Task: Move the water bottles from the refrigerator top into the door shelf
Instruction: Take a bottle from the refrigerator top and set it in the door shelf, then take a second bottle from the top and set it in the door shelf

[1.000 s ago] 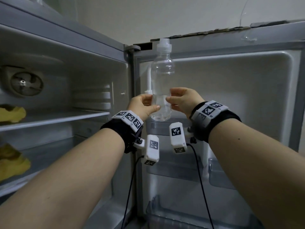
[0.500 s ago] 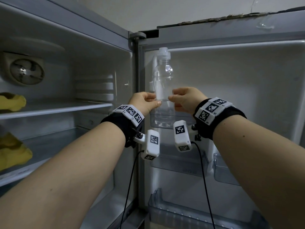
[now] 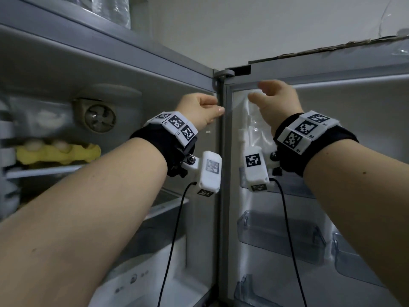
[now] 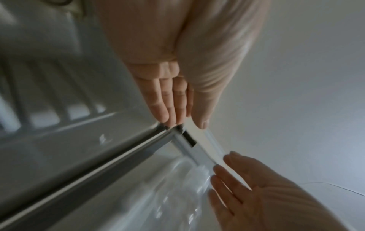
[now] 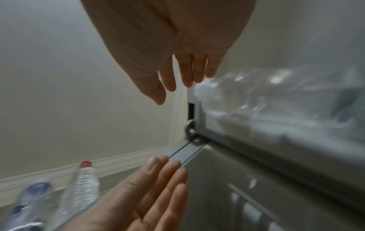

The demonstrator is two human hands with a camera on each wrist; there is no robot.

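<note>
A clear water bottle [image 3: 254, 131] stands in the upper door shelf [image 3: 294, 185], partly hidden by my right wrist camera; it shows blurred in the right wrist view [image 5: 247, 90]. My left hand [image 3: 210, 109] is raised beside the door hinge [image 3: 223, 74], fingers straight and empty [image 4: 171, 101]. My right hand [image 3: 261, 94] hovers above the bottle, fingers relaxed and holding nothing [image 5: 177, 78]. More clear bottles [image 3: 110, 9] stand on the refrigerator top. The right wrist view shows a red-capped one [image 5: 79, 184] and a blue-capped one [image 5: 29, 200].
The refrigerator door stands open on the right, with lower clear door shelves [image 3: 276, 235] below. Inside on the left are a fan [image 3: 97, 116] and a yellow egg carton [image 3: 57, 151] on a shelf. Black cables hang from both wrist cameras.
Both hands have let go of the bottle, which now stands in the upper door shelf. They have risen toward the hinge and refrigerator top, and the head view has tilted up.
</note>
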